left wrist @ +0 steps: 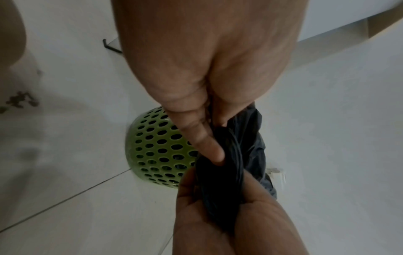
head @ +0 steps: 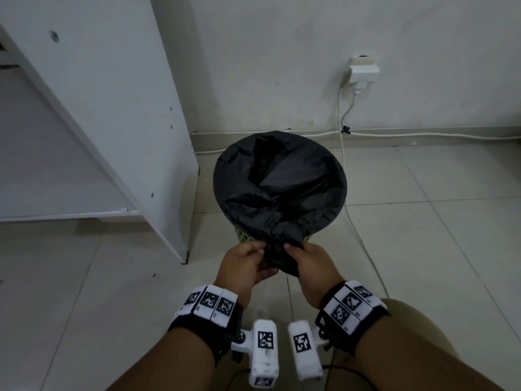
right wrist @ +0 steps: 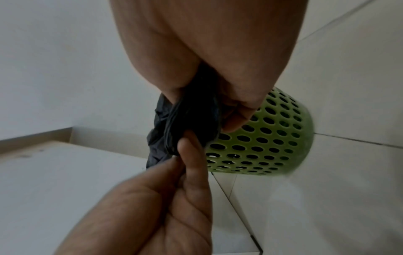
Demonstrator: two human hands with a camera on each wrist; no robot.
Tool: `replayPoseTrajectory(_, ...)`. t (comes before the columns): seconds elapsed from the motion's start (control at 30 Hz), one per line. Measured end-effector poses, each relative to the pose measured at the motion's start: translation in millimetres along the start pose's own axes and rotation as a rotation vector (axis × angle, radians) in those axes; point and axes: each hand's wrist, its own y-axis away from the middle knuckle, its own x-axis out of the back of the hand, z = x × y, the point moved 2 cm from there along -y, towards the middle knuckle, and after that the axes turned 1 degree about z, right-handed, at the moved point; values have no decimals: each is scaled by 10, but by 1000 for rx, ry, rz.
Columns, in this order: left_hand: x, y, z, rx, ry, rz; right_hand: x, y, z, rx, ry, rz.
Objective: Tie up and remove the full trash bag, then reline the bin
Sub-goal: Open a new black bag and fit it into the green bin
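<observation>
A black trash bag (head: 279, 182) is stretched over the mouth of a green perforated bin (head: 244, 236) that stands on the tiled floor by the wall. Its near edge is bunched into a wad (head: 282, 255) hanging over the bin's front rim. My left hand (head: 248, 262) pinches that wad from the left, and my right hand (head: 310, 263) grips it from the right. In the left wrist view my left hand (left wrist: 209, 138) holds the bag (left wrist: 237, 150) in front of the bin (left wrist: 157, 148). The right wrist view has my right hand (right wrist: 218, 103) clutching the bag (right wrist: 185, 127) beside the bin (right wrist: 261, 141).
A white cabinet panel (head: 118, 114) stands close to the left of the bin. On the wall at the back right a white adapter (head: 362, 71) is plugged in, and its cable (head: 352, 221) runs down across the floor right of the bin. My knee (head: 417, 323) shows at lower right.
</observation>
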Motion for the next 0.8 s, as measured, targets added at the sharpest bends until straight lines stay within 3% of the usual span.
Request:
replayPoseTrajectory(0.2, -38, -55, -44, 10, -8, 157, -51, -37, 69, -101, -146, 6)
replayPoseTrajectory(0.3, -50, -88, -68, 72, 25, 144, -78, -61, 79, -123, -169, 9)
replayPoseTrajectory(0.47, -3, -159, -83, 116, -104, 84, -44, -69, 110, -144, -117, -10)
replayPoseTrajectory(0.7, 51, -164, 63, -52, -353, 90, 138, 64, 136, 131, 47, 74)
replayPoseTrajectory(0.8, 41, -174, 87, -146, -473, 82, 143, 119, 119, 262, 236, 134)
